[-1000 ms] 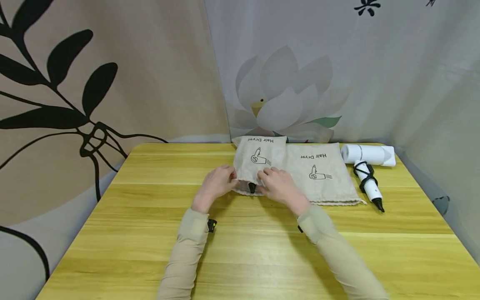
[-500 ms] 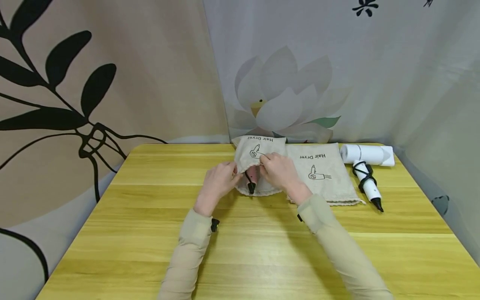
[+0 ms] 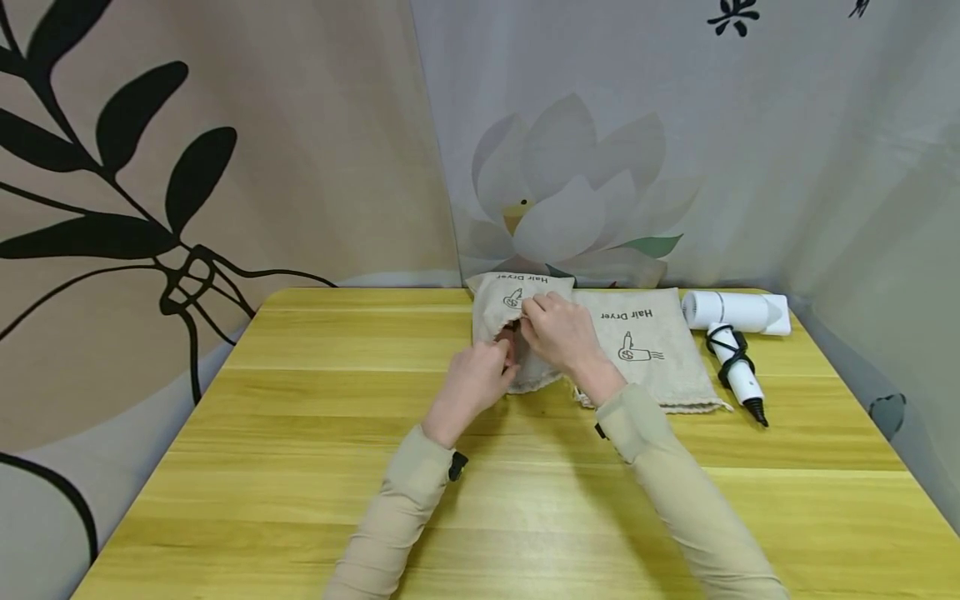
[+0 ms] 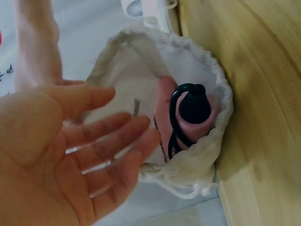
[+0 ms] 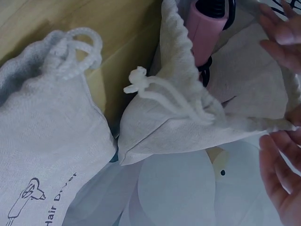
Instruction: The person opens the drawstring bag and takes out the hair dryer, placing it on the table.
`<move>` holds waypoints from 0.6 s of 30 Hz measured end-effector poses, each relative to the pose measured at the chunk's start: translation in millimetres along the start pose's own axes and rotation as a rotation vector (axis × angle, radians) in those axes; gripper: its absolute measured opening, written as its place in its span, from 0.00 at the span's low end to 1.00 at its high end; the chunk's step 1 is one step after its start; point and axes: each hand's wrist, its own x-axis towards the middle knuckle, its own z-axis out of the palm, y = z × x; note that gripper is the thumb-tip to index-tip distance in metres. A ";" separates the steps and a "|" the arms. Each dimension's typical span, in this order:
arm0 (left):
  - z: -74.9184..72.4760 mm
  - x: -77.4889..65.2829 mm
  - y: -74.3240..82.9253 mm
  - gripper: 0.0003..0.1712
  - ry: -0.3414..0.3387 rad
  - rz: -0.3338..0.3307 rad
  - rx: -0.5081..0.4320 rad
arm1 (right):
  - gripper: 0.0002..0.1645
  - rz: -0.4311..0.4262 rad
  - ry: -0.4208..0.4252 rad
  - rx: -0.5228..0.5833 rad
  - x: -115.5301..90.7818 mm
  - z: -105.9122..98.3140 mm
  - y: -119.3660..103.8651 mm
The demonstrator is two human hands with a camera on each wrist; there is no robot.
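Observation:
My right hand [image 3: 558, 333] pinches the upper rim of a beige drawstring bag [image 4: 127, 61] printed "Hair Dryer" and holds its mouth raised. Inside lies a pink hair dryer [image 4: 188, 117], its black cord end [image 4: 195, 106] facing the opening. My left hand [image 4: 94, 150] is in front of the mouth, fingers spread and loosely bent, holding nothing. From the right wrist view, the left fingers [image 5: 282, 33] reach in at the bag's opening, beside the dryer, and the right fingers [image 5: 282, 160] grip the cloth edge.
A second "Hair Dryer" bag [image 3: 637, 383] lies flat, right beside the first. Farther right are a white cylindrical body [image 3: 735, 311] and a white handle [image 3: 742, 379] wrapped in black cord. A patterned curtain [image 3: 337, 167] hangs behind the wooden table [image 3: 262, 483].
My right hand has lifted the bag's upper rim up and back, uncovering the dryer. The left hand has let go of the rim and moved right, in front of the opening.

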 end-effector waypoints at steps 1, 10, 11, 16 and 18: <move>1.8 0.2 0.8 0.08 0.004 -0.019 0.012 | 0.04 -0.001 0.014 -0.002 0.2 -0.1 0.1; 14.5 7.8 2.7 0.12 0.028 -0.168 0.114 | 0.05 -0.047 0.040 0.014 1.0 4.0 -3.1; 15.4 8.8 2.4 0.12 0.018 -0.187 0.123 | 0.05 -0.055 0.034 0.018 0.7 4.7 -3.9; 20.3 13.5 -2.7 0.15 -0.022 -0.262 0.141 | 0.06 -0.089 0.010 0.034 -1.5 9.2 -7.4; 22.4 15.4 -5.9 0.18 -0.047 -0.284 0.141 | 0.07 -0.109 -0.013 0.032 -3.1 11.6 -8.9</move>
